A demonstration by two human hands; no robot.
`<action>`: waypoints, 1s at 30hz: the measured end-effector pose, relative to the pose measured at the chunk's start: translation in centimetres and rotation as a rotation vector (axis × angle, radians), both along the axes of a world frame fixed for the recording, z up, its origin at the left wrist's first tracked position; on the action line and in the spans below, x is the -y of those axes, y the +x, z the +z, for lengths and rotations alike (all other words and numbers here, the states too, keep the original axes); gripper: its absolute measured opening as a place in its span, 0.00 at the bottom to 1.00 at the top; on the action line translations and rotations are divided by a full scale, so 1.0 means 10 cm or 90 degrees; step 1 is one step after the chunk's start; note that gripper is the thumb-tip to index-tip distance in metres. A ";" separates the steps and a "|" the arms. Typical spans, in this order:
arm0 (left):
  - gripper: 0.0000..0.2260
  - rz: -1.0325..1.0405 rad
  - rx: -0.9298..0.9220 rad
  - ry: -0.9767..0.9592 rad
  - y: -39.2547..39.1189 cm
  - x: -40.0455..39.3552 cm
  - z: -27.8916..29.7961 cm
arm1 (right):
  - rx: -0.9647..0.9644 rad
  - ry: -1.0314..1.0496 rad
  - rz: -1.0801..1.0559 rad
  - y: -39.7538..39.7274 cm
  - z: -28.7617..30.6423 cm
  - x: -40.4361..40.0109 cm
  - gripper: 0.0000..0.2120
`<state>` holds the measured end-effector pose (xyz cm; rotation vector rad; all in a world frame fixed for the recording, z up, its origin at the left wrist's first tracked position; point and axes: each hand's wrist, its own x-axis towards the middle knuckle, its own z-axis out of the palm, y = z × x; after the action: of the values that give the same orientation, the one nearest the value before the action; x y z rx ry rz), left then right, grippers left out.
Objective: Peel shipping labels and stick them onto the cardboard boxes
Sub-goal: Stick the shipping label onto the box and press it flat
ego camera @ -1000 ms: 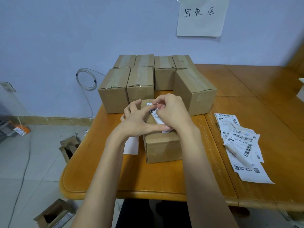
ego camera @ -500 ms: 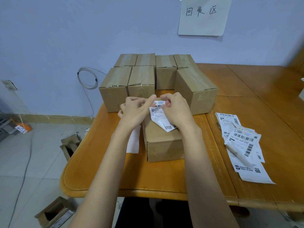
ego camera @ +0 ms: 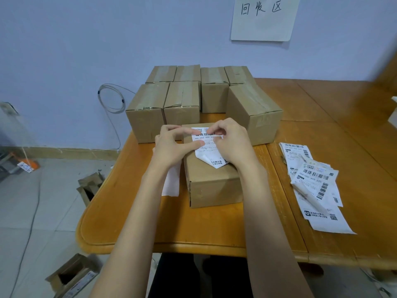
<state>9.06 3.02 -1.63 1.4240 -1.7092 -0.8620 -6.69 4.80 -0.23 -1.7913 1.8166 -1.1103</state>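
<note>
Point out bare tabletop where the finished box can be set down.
Bare wood lies along the near table edge, in front of the box in hand, and on the far right beyond the loose labels. The back is crowded with stacked boxes.

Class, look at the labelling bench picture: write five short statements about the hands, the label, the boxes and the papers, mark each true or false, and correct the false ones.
1. Both hands, left hand and right hand, hold the shipping label over the nearest cardboard box. True.
2. The label's lower corner is curled up. True.
3. The pile of spare labels lies left of that box. False: it lies to the right.
4. The box stands on the floor. False: it stands on the wooden table.
5. A handwritten sheet hangs on the wall. True.
</note>
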 end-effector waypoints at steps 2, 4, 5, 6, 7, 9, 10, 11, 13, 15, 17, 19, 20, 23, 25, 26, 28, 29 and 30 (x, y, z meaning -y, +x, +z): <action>0.16 -0.021 0.017 0.019 0.02 -0.01 0.03 | -0.057 0.006 -0.012 -0.01 -0.01 -0.02 0.15; 0.17 -0.040 0.049 0.023 0.03 -0.02 0.04 | -0.126 0.022 -0.016 -0.07 -0.01 -0.06 0.15; 0.18 -0.050 0.061 0.023 0.04 -0.02 0.04 | -0.137 0.042 -0.005 -0.10 0.00 -0.08 0.15; 0.20 -0.060 0.066 0.029 0.05 -0.03 0.04 | -0.134 0.070 0.014 -0.14 0.00 -0.10 0.15; 0.24 -0.071 0.064 0.040 0.05 -0.04 0.03 | -0.126 0.099 0.038 -0.17 0.00 -0.11 0.16; 0.29 -0.083 0.049 0.059 0.06 -0.05 0.01 | -0.085 0.143 0.089 -0.21 -0.02 -0.12 0.18; 0.31 -0.086 0.048 0.067 0.08 -0.05 0.01 | -0.052 0.158 0.113 -0.22 -0.03 -0.12 0.19; 0.33 -0.097 0.052 0.078 0.09 -0.04 0.02 | -0.016 0.170 0.135 -0.23 -0.04 -0.12 0.20; 0.34 -0.136 0.070 0.104 0.10 -0.05 0.06 | 0.047 0.196 0.177 -0.26 -0.04 -0.14 0.22; 0.34 -0.182 0.073 0.142 0.13 -0.06 0.07 | 0.072 0.220 0.221 -0.32 -0.03 -0.15 0.22; 0.36 -0.219 0.073 0.168 0.17 -0.06 0.06 | 0.084 0.242 0.258 -0.37 -0.01 -0.15 0.25; 0.41 -0.235 0.085 0.191 0.17 -0.05 0.10 | 0.131 0.272 0.290 -0.41 0.02 -0.15 0.29; 0.41 -0.240 0.077 0.203 0.18 -0.05 0.11 | 0.156 0.286 0.307 -0.44 0.02 -0.15 0.30; 0.40 -0.253 0.011 0.222 0.17 -0.02 0.07 | 0.185 0.314 0.365 -0.53 0.02 -0.14 0.35; 0.40 -0.252 -0.007 0.224 0.18 0.00 0.04 | 0.184 0.325 0.395 -0.59 0.01 -0.13 0.37; 0.40 -0.254 -0.010 0.228 0.18 0.01 0.04 | 0.180 0.333 0.410 -0.61 0.02 -0.12 0.38; 0.43 -0.259 0.009 0.232 0.16 0.01 0.06 | 0.156 0.353 0.440 -0.65 0.05 -0.12 0.43; 0.44 -0.254 0.032 0.224 0.14 0.00 0.10 | 0.141 0.364 0.447 -0.65 0.07 -0.13 0.46; 0.45 -0.240 0.062 0.209 0.11 -0.02 0.13 | 0.132 0.370 0.435 -0.64 0.09 -0.14 0.47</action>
<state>10.12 3.19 -0.30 1.3871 -2.0173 -1.3474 -13.11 6.19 0.63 -1.6461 1.0958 -0.4193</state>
